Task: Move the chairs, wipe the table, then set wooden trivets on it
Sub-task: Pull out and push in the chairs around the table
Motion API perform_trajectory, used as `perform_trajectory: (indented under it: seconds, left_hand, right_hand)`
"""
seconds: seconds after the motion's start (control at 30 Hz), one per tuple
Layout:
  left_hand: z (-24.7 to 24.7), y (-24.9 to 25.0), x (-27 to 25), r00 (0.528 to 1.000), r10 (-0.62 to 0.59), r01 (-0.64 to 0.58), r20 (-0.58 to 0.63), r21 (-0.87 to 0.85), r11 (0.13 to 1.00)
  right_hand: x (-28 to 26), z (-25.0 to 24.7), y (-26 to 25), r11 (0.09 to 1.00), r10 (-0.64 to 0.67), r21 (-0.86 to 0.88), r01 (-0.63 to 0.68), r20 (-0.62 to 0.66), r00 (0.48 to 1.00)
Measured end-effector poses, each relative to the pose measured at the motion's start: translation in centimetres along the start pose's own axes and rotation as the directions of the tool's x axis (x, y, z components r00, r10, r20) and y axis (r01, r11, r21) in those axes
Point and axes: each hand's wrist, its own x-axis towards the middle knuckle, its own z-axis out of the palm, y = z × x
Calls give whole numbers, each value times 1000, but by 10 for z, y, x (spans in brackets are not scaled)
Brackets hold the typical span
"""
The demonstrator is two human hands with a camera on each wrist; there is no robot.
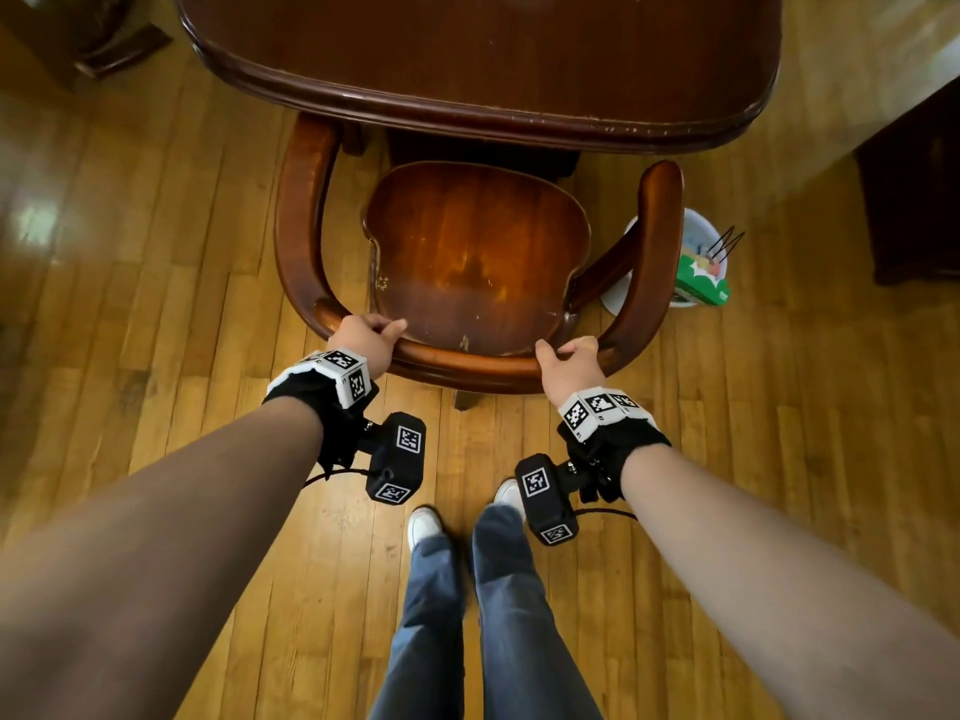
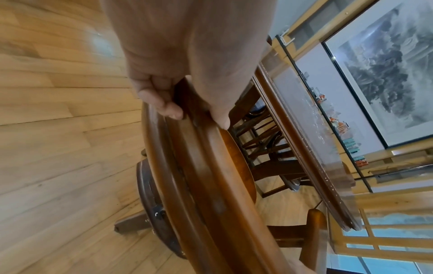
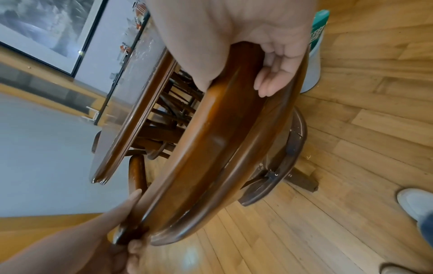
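A dark wooden armchair [image 1: 478,252] with a curved back rail stands pushed partly under the dark wooden table [image 1: 467,59]. My left hand [image 1: 366,337] grips the left part of the back rail [image 1: 467,363]. My right hand [image 1: 569,361] grips the right part of the same rail. The left wrist view shows my left hand [image 2: 182,96] with its fingers curled over the rail [image 2: 211,166] and its thumb on the far side. My right hand [image 3: 253,61] wraps the rail [image 3: 211,139] the same way in the right wrist view. No trivets or cloth are in view.
A white bin [image 1: 696,262] with a green carton and sticks stands on the floor right of the chair. More chairs [image 2: 264,140] sit under the table. My feet in white shoes [image 1: 426,524] are just behind the chair on plank flooring. Dark furniture [image 1: 914,189] stands at right.
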Motion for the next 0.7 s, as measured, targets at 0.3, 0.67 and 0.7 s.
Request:
perform_trajectory:
  seconds: [0.3,0.67,0.7]
  left_hand:
    - [19,-3,-10,999,36,-37,5,49,998]
    - [16,-18,-22,995,92,-95,25,165,982]
    - [16,-18,-24,995,93,-95,23,164,982]
  right_hand:
    - [7,-19,5,998,-13,-62,13,-5,1000]
    - [-5,-28,16,995,-46,-81,58,139,989]
    - [-7,-30,18,992,-55,-108,71,139,989]
